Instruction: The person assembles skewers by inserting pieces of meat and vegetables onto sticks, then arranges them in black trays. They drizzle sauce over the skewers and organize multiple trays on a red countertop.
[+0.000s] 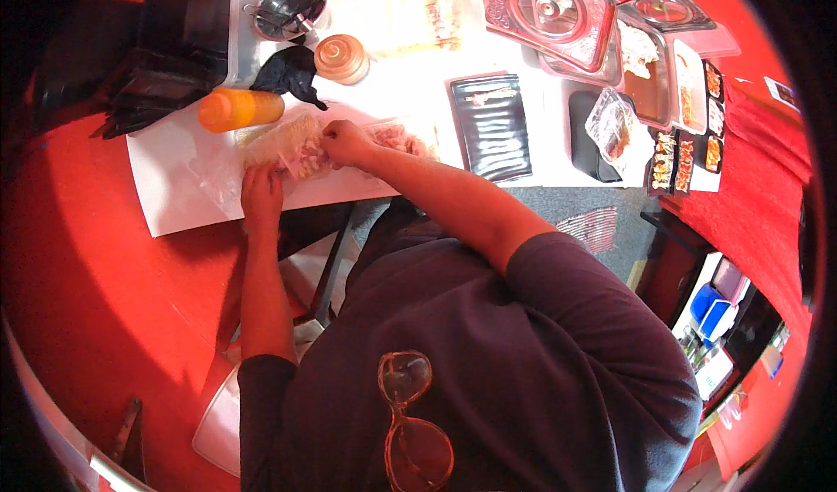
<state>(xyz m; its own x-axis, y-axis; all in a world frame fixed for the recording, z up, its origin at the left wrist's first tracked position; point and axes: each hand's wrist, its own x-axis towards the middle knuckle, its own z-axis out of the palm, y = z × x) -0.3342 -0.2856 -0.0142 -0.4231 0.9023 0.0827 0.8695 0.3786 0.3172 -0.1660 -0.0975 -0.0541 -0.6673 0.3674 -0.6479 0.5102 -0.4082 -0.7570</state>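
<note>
**Both hands at a clear bag of pale food on a white board**

Head view: A clear plastic bag (283, 149) filled with pale, shredded-looking food is seen lying on a white board (166, 200), near its middle, just below an orange bottle (240, 109) laid on its side. The left hand (261, 194) is laid at the bag's lower left edge, fingers bent loosely onto the plastic; whether the plastic is pinched or merely pressed cannot be told. The right hand (347, 142) is curled at the bag's right end, its fingertips drawn together on the plastic in a pinch. A second clear packet of pinkish food (403, 140) is partly hidden behind the right wrist.

Beyond the bag, a crumpled black glove (289, 71) and a brown-lidded round container (342, 58) are seen close together. A black ridged tray (491, 126) lies to the right, well apart from the hands. Further right, clear lidded containers (549, 8) and small packs of prepared food (684, 156) are crowded together. A pair of glasses (410, 418) is hung on the person's dark shirt.
</note>
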